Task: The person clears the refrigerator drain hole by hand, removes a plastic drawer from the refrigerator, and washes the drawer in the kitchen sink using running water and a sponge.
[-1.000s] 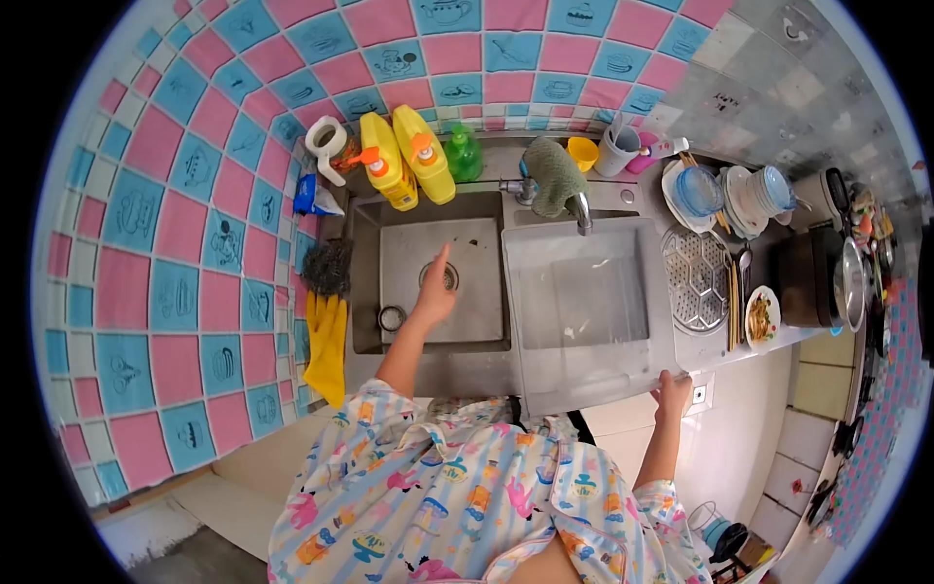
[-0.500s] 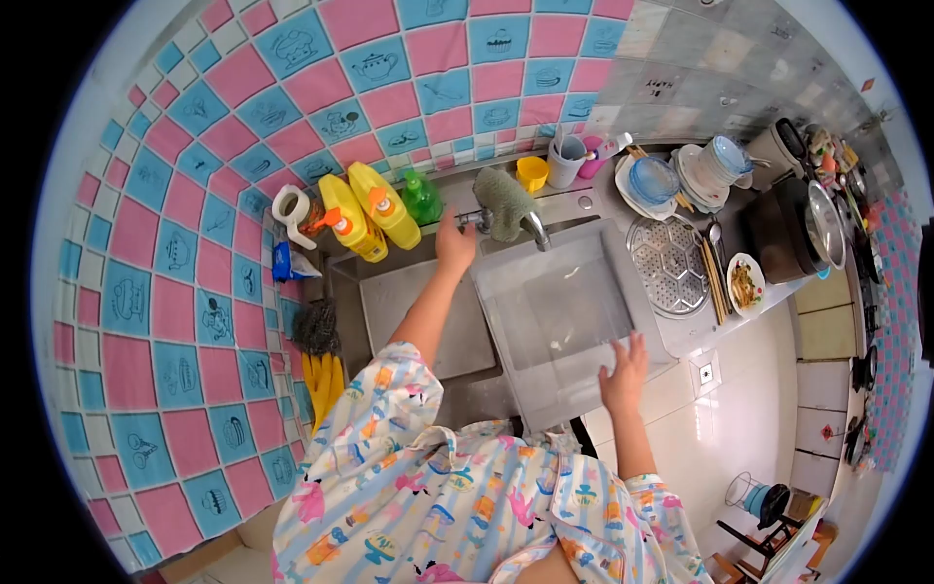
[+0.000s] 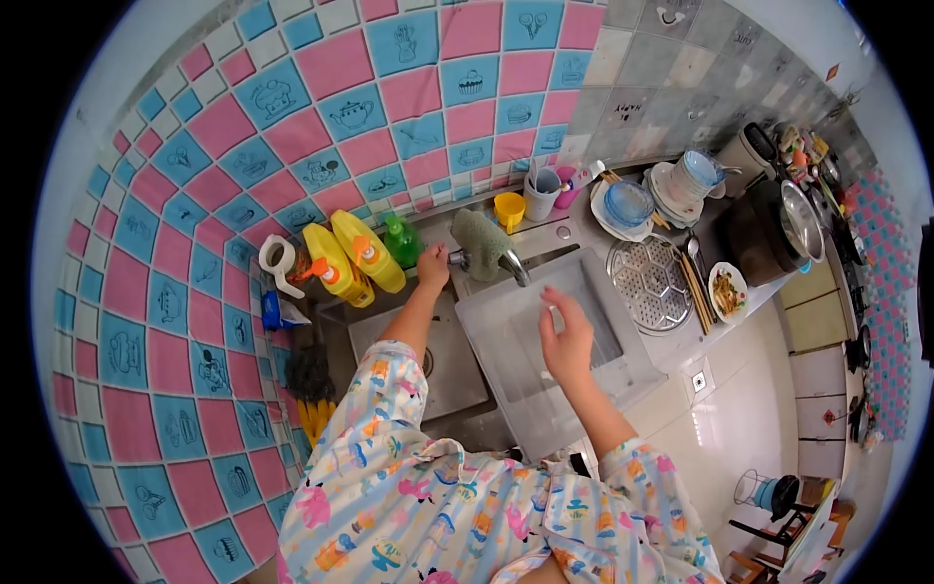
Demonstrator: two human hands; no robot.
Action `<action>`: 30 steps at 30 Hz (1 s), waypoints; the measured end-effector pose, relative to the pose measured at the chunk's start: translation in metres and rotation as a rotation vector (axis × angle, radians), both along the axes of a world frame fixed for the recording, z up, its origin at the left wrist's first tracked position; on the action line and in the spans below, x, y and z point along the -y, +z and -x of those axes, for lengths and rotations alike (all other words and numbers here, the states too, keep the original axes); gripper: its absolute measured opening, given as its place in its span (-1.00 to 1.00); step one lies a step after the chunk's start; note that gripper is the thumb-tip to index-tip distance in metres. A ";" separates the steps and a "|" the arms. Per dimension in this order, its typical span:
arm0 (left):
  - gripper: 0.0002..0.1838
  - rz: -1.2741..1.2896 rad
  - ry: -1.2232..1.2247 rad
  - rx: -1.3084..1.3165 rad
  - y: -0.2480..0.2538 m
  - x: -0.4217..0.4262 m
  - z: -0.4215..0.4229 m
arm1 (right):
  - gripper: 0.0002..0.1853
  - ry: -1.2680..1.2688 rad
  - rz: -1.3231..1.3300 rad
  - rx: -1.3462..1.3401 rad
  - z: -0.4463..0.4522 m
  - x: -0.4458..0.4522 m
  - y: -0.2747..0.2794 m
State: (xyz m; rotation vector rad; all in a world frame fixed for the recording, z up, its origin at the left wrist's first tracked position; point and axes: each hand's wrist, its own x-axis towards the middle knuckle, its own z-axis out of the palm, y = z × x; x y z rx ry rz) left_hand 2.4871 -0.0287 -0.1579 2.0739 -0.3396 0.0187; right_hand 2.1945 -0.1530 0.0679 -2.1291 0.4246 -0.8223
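Observation:
My left hand [image 3: 433, 269] is closed around the end of the faucet handle [image 3: 457, 257], left of the faucet. A green-grey cloth [image 3: 480, 243] is draped over the faucet body, and the spout [image 3: 517, 268] points down toward a translucent grey plastic bin [image 3: 491, 336]. The bin lies over the right part of the sink; I cannot tell whether water is in it. My right hand [image 3: 567, 336] hovers above the bin, open with nothing in it. To the left of the bin shows the metal sink basin [image 3: 457, 384].
Yellow bottles [image 3: 336, 268] and a green bottle [image 3: 401, 239] stand behind the sink. A yellow cup [image 3: 509, 208] is beside the faucet. Right are a perforated steamer rack [image 3: 650, 289], chopsticks [image 3: 697, 295], stacked dishes [image 3: 671, 195] and a plate of food [image 3: 727, 292].
My right hand has moved left, from beside the bin's right rim to above its inside. My left hand has closed on the faucet handle. The camera view has shifted slightly.

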 end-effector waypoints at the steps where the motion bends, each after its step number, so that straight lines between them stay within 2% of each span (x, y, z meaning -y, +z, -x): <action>1: -0.71 0.013 0.000 -0.022 -0.005 0.000 -0.004 | -0.72 -0.005 -0.025 0.018 -0.018 0.000 0.012; 3: -0.70 0.010 -0.013 -0.081 -0.015 0.000 -0.012 | -0.68 0.024 -0.061 0.043 -0.054 0.000 0.026; 5: -0.70 0.016 -0.021 -0.124 -0.026 -0.001 -0.019 | -0.61 0.021 -0.066 -0.045 -0.082 -0.002 0.038; 11: -0.72 0.031 -0.049 -0.209 -0.026 -0.001 -0.025 | -0.65 0.037 0.067 -0.238 -0.127 0.008 0.025; 14: -0.73 0.062 -0.034 -0.203 -0.020 0.002 -0.024 | -0.72 -0.001 0.005 -0.152 -0.129 0.008 0.024; 17: -0.72 0.068 0.006 -0.208 -0.002 0.003 -0.015 | -0.78 -0.055 -0.224 -0.064 -0.123 0.010 0.022; 19: -0.69 0.004 -0.002 -0.132 -0.012 0.005 -0.019 | -0.81 -0.091 -0.332 0.108 -0.108 0.011 0.030; 21: -0.66 0.038 0.067 -0.192 -0.010 0.007 -0.013 | -0.82 -0.167 -0.389 0.253 -0.084 0.012 0.042; 25: -0.60 -0.053 0.243 -0.255 0.030 0.013 0.038 | -0.81 -0.427 -0.370 0.455 -0.027 0.029 0.031; 27: -0.59 0.345 0.176 -0.401 0.091 0.001 0.102 | -0.81 -0.503 -0.357 0.492 -0.003 0.042 0.009; 30: -0.37 0.248 0.159 -0.402 0.058 -0.011 0.183 | -0.79 -0.580 -0.214 0.069 0.023 0.061 -0.036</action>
